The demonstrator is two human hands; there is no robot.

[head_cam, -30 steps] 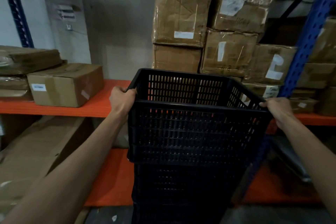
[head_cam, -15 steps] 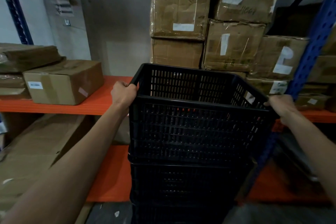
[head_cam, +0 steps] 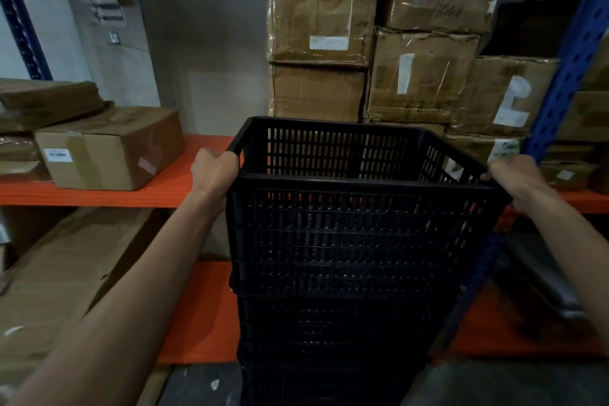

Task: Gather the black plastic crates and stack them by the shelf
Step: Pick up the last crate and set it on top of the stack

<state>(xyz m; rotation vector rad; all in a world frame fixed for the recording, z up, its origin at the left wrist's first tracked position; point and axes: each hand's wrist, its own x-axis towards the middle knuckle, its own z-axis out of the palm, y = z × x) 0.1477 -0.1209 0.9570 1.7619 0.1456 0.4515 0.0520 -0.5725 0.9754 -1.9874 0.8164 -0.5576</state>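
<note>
Gripping the top black crate (head_cam: 356, 208) by its two short ends, you have your left hand (head_cam: 214, 171) curled around the rim at the near-left corner and your right hand (head_cam: 514, 176) hooked over the rim at the near-right corner, fingers closed on the plastic at both sides. The crate sits squarely between your hands, its long axis running left to right across you, so neither hand is nearer; both are at the same height on the rim. Beneath it is the stack of black crates (head_cam: 333, 339), standing on the floor just in front of the orange shelf (head_cam: 171, 191). The top crate's base looks nested or nearly nested on the one below, though the dim light keeps you from telling whether it is fully seated. What the next move turns on, as a judgement, is keeping the crate level and pressing straight down onto the stack. Cardboard boxes (head_cam: 421, 72) stand behind it on the shelf, well clear.
</note>
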